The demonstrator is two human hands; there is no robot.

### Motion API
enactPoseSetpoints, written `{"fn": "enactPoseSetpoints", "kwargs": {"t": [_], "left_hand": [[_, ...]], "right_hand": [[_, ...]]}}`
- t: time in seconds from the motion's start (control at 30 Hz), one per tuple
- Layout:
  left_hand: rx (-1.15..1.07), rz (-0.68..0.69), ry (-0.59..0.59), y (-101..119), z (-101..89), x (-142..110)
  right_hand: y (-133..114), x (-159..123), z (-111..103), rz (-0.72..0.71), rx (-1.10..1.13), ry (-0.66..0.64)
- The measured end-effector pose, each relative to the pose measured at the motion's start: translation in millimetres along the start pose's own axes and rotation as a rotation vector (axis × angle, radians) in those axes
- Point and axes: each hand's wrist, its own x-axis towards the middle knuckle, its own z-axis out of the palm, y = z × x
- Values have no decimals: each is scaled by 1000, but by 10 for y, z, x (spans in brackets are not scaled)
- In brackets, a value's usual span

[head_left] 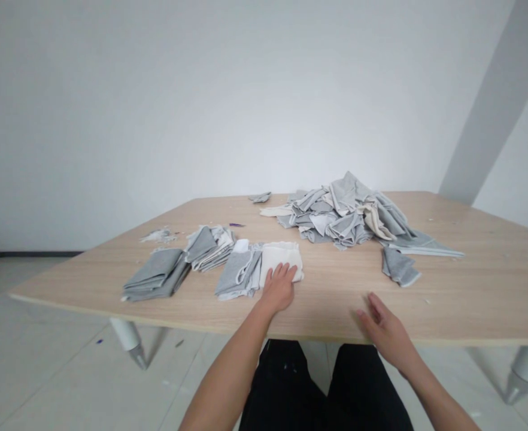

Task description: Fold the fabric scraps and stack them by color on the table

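Note:
My left hand (279, 287) lies flat with its fingers spread on the near part of a folded white cloth (282, 256). Just left of that cloth is a folded grey cloth stack (240, 270), its edges close against the white one. My right hand (382, 328) hovers by the table's front edge, thumb and fingers apart, with nothing in it. Beyond it a small grey cloth piece (398, 267) rests on the table.
A loose heap of grey and white cloth (340, 212) covers the table's (336, 281) back middle. Two more folded stacks, one grey (156, 274) and one mixed (210, 248), stand at left. White scraps (158, 235), a purple item (236, 225) and a grey scrap (260, 197) lie farther back.

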Motion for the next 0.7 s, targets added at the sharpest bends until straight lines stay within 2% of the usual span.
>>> {"fn": "enactPoseSetpoints", "kwargs": {"t": [0.1, 0.2, 0.37, 0.43, 0.5, 0.57, 0.63, 0.7], "left_hand": [[11, 7, 12, -11, 8, 18], [24, 8, 41, 15, -15, -3], [135, 79, 237, 119, -188, -197], [194, 101, 307, 78, -304, -331], [248, 43, 360, -72, -412, -466], [290, -26, 365, -322, -473, -561], [299, -96, 317, -613, -467, -584], [258, -137, 215, -868, -402, -532]], "right_hand": [[-35, -16, -15, -30, -43, -62], [-46, -22, -14, -29, -71, -62], [-28, -24, -2, -73, -99, -43], [-24, -29, -4, -73, -105, -44], [-28, -34, -8, -83, -107, -45], [-37, -36, -9, -97, -107, -47], [-44, -36, -7, -111, -111, -48], [-44, -38, -1, -125, -118, -42]]}}
